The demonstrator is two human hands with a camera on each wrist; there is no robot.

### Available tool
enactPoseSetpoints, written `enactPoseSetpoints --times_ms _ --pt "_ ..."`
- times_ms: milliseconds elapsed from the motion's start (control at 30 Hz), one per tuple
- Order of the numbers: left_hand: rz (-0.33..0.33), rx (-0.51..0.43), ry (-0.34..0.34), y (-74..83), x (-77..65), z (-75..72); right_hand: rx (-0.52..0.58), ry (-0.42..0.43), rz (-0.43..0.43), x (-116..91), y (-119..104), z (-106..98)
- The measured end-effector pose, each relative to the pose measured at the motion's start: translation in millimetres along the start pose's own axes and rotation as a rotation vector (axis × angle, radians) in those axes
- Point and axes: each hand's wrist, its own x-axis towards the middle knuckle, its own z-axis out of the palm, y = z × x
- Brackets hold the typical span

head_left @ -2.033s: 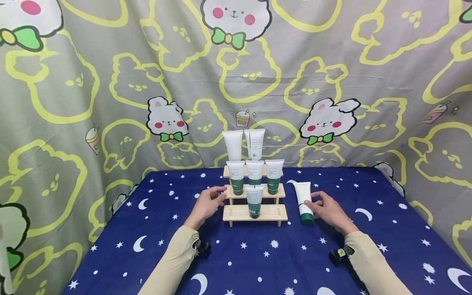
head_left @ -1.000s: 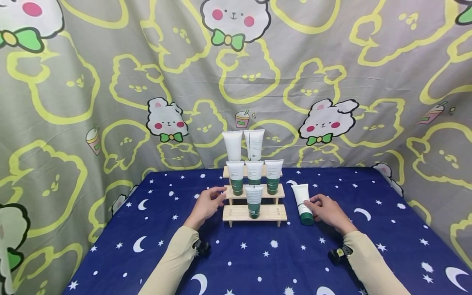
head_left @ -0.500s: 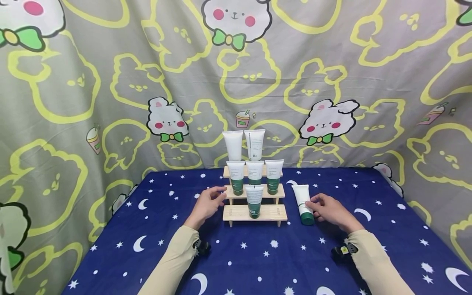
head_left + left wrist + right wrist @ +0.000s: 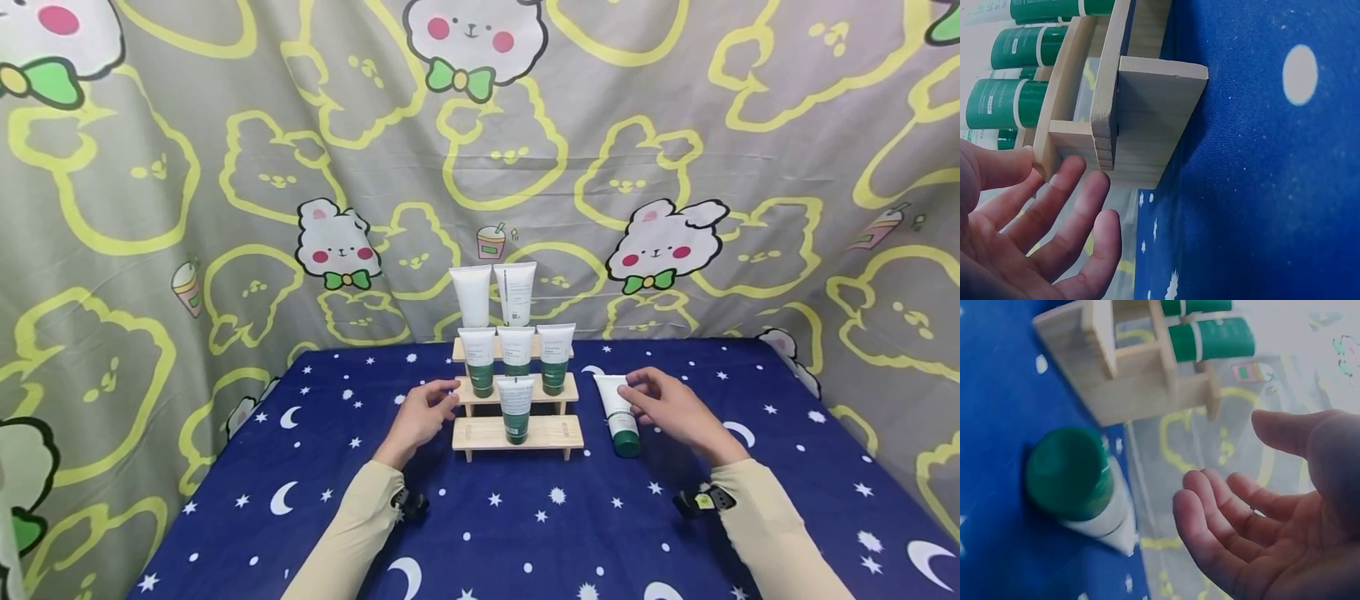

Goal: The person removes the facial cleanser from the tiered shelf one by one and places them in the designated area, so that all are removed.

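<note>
Pinching three-tier wooden stand [image 4: 551,431] with left grip [image 4: 420,417]; hovering nearer, wide right grip [image 4: 670,408] by squeeze tube [image 4: 619,417], lying nearly twelve-to-six at its nine o'clock.

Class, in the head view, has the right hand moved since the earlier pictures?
Yes: the right hand moved up the picture, judged against the tiered wooden stand.

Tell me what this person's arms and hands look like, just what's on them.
The left hand and right hand are bare, without gloves. The left sleeve and right sleeve are long, plain and pale beige. Each wrist has a small black device; the right one carries a yellow-green patch. No cables show.
</note>
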Motion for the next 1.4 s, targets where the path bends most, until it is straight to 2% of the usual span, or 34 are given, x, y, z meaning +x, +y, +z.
enactPoseSetpoints --times_ms 467,1033,1400 --pt "0.001 0.008 0.003 1.0 -0.7 -0.6 -0.055 0.181 -0.104 11.1 -59.8 -10.6" --pt "0.007 0.012 0.015 2.1 -0.5 1.0 0.105 0.204 -0.184 47.7 -91.0 -6.3" --pt "0.018 0.012 0.014 0.8 -0.5 0.5 0.078 0.18 -0.191 62.2 -103.8 0.3"
